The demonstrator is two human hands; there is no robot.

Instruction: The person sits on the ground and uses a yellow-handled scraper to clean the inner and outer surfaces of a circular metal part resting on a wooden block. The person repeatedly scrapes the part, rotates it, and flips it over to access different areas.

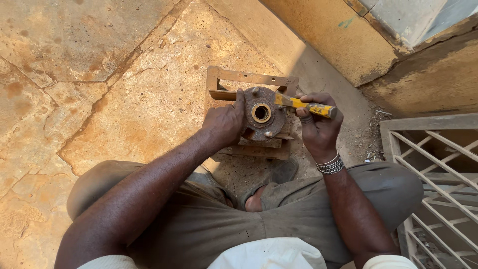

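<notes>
A rusty round wheel hub (pixel 262 115) with a brass-coloured centre bore sits on a rusty metal frame (pixel 249 78) on the stone floor. My left hand (pixel 225 122) grips the hub's left edge. My right hand (pixel 314 124) holds a yellow-handled chisel (pixel 304 104), and the tool's tip rests against the hub's upper right rim. A metal bracelet (pixel 330 164) is on my right wrist. I am squatting, with my knees on either side and a foot (pixel 255 203) below the frame.
Cracked stone slabs (pixel 99 74) spread to the left. A yellow-stained wall base (pixel 343 40) runs along the upper right. A metal grille (pixel 438 164) lies at the right edge, close to my right knee.
</notes>
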